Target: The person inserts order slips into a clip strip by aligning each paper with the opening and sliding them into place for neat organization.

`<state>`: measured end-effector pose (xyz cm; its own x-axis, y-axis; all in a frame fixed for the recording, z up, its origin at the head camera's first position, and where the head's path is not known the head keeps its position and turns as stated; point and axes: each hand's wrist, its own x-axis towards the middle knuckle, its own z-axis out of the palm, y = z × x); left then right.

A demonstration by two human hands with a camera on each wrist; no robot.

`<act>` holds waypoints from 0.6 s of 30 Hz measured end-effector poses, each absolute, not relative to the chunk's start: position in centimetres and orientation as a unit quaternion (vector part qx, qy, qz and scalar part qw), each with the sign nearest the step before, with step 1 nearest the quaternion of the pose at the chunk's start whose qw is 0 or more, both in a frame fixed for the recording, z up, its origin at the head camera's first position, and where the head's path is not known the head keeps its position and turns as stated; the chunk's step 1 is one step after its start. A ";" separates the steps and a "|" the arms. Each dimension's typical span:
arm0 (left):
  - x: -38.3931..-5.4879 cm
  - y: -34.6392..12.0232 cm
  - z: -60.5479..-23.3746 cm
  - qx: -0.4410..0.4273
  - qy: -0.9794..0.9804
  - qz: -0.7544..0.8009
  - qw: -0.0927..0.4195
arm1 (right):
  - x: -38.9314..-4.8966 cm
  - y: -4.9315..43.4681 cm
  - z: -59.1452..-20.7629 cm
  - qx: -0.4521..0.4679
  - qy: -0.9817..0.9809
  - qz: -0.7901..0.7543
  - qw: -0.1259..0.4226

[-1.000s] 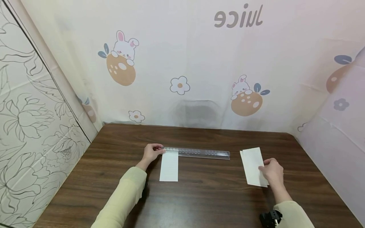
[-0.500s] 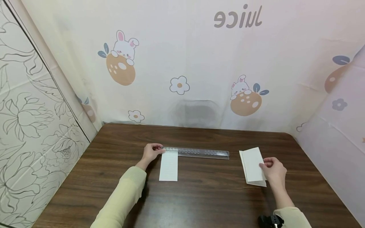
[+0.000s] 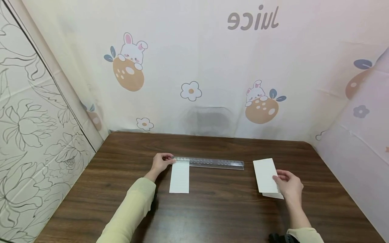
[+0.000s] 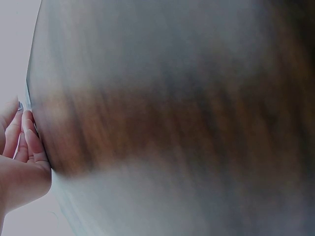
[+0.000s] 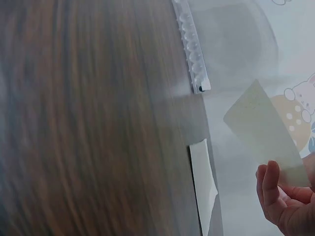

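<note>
A long clear plastic strip (image 3: 218, 164) with a row of bumps (image 5: 191, 44) lies across the middle of the table. My left hand (image 3: 160, 164) pinches its left end; in the left wrist view that hand (image 4: 24, 162) sits at the frame's edge. A lined white paper slip (image 3: 179, 179) extends toward me from under the strip's left end. On the right, my right hand (image 3: 290, 185) holds another off-white paper slip (image 5: 266, 132) by its right edge between thumb and fingers, raised off the table. Below it, partly covered, another paper slip (image 5: 203, 187) lies on the table.
The dark wood-grain table (image 3: 212, 212) ends at the back against a printed curtain (image 3: 170, 67). More patterned cloth (image 3: 358, 141) hangs at the right, and a flower-drawn panel (image 3: 36, 135) stands at the left.
The right hand's paper slip has lifted and shifted slightly left, separating from the slip beneath, whose lower end now shows. My left hand, the strip and the left slip have stayed in place.
</note>
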<state>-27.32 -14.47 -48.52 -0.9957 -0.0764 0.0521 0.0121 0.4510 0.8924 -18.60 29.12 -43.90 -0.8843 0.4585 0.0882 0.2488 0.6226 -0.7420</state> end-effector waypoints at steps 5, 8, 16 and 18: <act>-27.3 -14.5 -48.5 0.020 -0.850 -0.525 0.038 | -18.9 29.4 -45.2 -0.201 -0.887 0.393 0.137; -27.3 -14.5 -48.5 0.021 -0.850 -0.525 0.036 | -18.7 28.9 -45.3 -0.197 -0.883 0.400 0.145; -27.3 -14.4 -48.4 0.020 -0.853 -0.520 0.038 | -17.8 27.3 -44.8 -0.213 -0.867 0.434 0.124; -27.3 -14.5 -48.4 0.019 -0.854 -0.519 0.040 | -17.8 27.1 -44.9 -0.220 -0.859 0.446 0.118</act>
<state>-27.32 -14.45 -48.39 -0.9961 -0.0740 0.0473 0.0080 0.4602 0.8878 -17.76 27.10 -44.91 -0.8752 0.4838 0.0057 0.2737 0.5047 -0.8188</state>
